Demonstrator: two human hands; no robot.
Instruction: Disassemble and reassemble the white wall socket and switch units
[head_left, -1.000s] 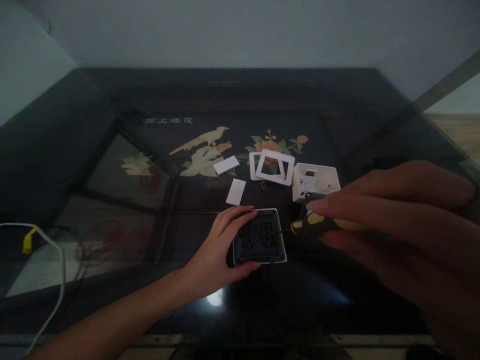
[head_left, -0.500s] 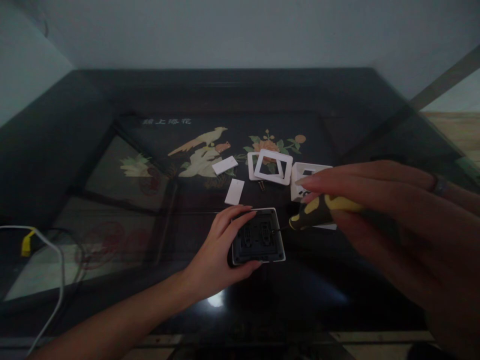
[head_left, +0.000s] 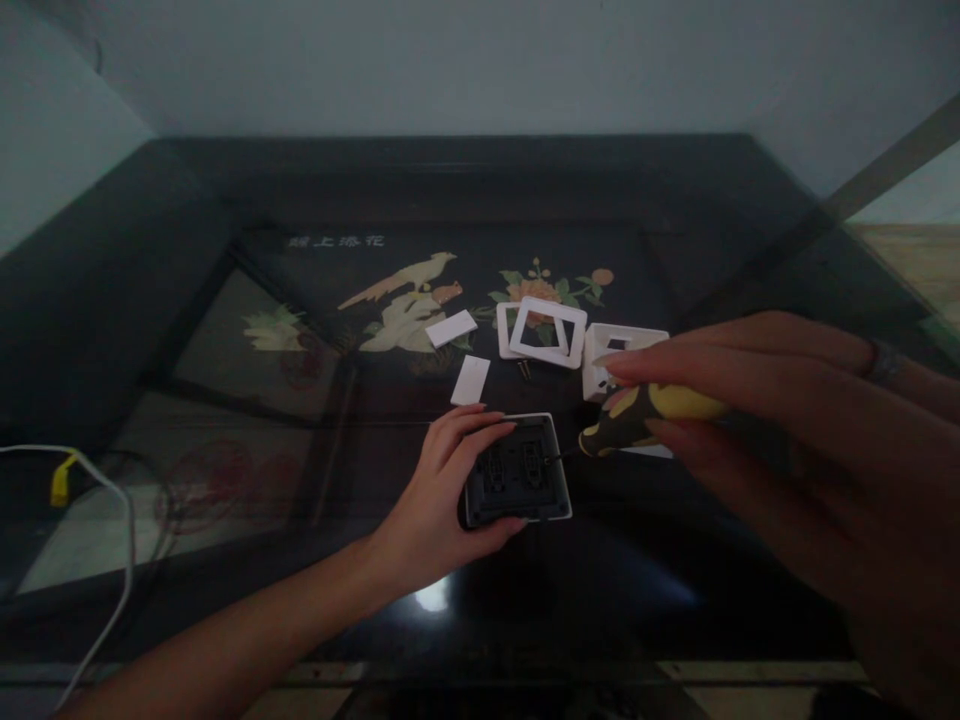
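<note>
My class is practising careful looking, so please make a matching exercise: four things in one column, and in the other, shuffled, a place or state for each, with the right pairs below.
Things
1. Yellow-and-dark screwdriver
2. Black square unit with a white rim
3. Two white, square-cornered open frames
4. Thin white cable

Places and states
A. Overlapping each other
B. Near the picture's left edge, with a yellow tag on it
C. Held in the right hand
D. Gripped between thumb and fingers of the left hand

Right pairs
1-C, 2-D, 3-A, 4-B
</note>
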